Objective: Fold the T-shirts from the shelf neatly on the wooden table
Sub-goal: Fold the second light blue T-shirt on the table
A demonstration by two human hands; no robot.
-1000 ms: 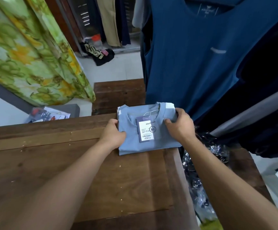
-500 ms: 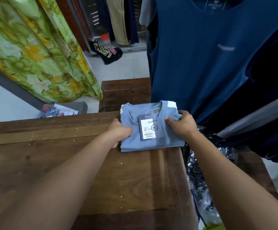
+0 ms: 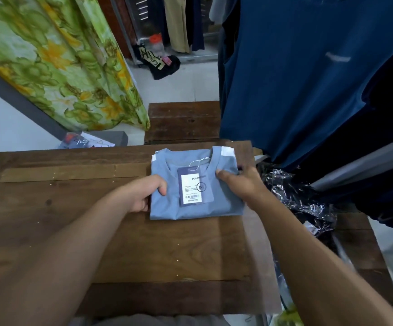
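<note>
Toward the far right of the tabletop (image 3: pixel 120 243), found T-shirt (image 3: pixel 190 210) lying folded, left hand (image 3: pixel 147 195) pinching its left edge, right hand (image 3: pixel 240 182) curled over its right edge. Liable to sag and lose its fold if lifted unevenly, or to slide off the nearby right edge. Noted soft, smooth light-blue knit in a neat rectangle, stiff card tag (image 3: pixel 196 189) at collar.

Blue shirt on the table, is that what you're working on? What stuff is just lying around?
For the job: folded light-blue T-shirt, wooden table, left hand and right hand gripping the shirt's sides.

Just lying about: green flowery cloth, hanging dark-blue top, crinkly plastic wrap, black bag on the floor.
</note>
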